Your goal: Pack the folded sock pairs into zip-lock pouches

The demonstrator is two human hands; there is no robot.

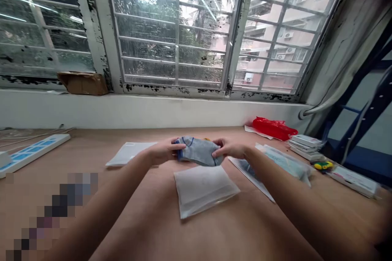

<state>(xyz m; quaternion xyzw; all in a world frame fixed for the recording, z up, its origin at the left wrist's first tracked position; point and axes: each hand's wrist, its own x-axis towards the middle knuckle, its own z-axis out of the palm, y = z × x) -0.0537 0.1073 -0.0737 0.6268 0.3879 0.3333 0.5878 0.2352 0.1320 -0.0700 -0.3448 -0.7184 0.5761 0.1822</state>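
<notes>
Loosely folded grey sock (199, 152), blue trim, pinched between left hand (165, 151) and right hand (229, 148)

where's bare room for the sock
Bare desk lies between the power strip and white sheet, and in front of the white pouch. Right of the grey sock it is crowded: clear plastic bag, stacked booklets, red bag.

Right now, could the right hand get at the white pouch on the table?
Likely yes: the right hand is close to the white pouch with nothing between them, though it holds the sock.
</notes>
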